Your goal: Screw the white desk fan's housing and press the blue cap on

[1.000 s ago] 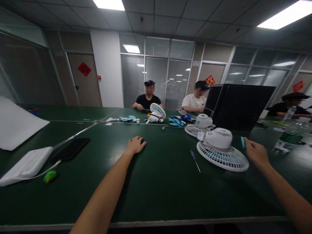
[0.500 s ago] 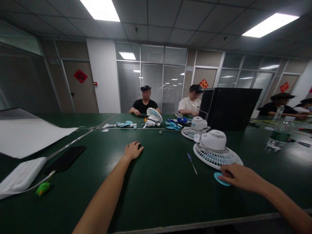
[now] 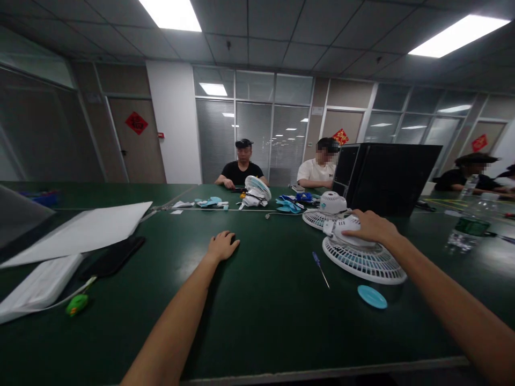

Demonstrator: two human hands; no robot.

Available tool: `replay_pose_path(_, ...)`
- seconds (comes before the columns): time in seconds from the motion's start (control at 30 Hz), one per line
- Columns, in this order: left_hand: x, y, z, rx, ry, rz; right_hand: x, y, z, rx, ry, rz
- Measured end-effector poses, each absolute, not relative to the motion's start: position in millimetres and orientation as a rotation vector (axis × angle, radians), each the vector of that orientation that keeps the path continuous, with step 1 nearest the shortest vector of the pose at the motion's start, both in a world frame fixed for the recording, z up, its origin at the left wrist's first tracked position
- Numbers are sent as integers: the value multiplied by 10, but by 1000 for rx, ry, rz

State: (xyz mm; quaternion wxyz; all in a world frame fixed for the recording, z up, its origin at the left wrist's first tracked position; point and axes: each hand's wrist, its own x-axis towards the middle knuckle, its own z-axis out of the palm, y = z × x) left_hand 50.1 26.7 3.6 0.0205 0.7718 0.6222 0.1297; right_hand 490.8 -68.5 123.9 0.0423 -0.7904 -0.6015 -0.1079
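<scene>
My right hand (image 3: 372,227) is wrapped over the motor housing of a white fan (image 3: 364,261), which lies grille down on the green table (image 3: 257,321). The hand covers much of the housing. In front of this fan a round light-blue disc (image 3: 372,296) lies flat, touched by nothing. A screwdriver (image 3: 321,269) with a blue handle lies left of the fan. My left hand (image 3: 222,245) rests on the tabletop left of the screwdriver, fingers loosely spread and holding nothing.
A second white fan (image 3: 332,203) sits just behind the first. A black computer case (image 3: 396,179) and a water bottle (image 3: 471,225) stand to the right. On the left are a black phone-like slab (image 3: 115,258), a white power strip (image 3: 42,284) and paper (image 3: 92,228). Two people sit opposite.
My right hand has left the light-blue disc and moved up onto the fan's motor housing. The disc lies uncovered on the table. My left hand stays in place.
</scene>
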Motion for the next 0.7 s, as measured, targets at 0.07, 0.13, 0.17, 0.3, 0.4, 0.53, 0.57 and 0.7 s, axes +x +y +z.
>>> replay_pose_path(0.07,502,270,38,2393,1915,418,4927,-676,1206,-2400,-1849,-332)
replay_pose_path(0.13,495,253,49,2402,1881,434,4940,-732,1167,-2371,-1815,-340)
replay_pose_path(0.17,488,234,58,2414,1850,439,4946,-774,1146,-2359,-1775,-344)
replay_pose_path(0.3,415,67,103,2506,1668,447,4961,-940,1088,-2290,-1502,-404)
replay_pose_path(0.4,327,-134,118,2561,1554,439,4963,-1014,1103,-2230,-1242,-403)
replay_pose_path(0.53,211,-404,109,2591,1417,438,4950,-1026,1137,-1990,-969,-269)
replay_pose_path(0.57,192,-456,109,2586,1404,433,4938,-1011,1130,-1885,-883,-181)
replay_pose_path(0.7,181,-567,134,2602,1345,430,4873,-882,985,-1416,-469,278)
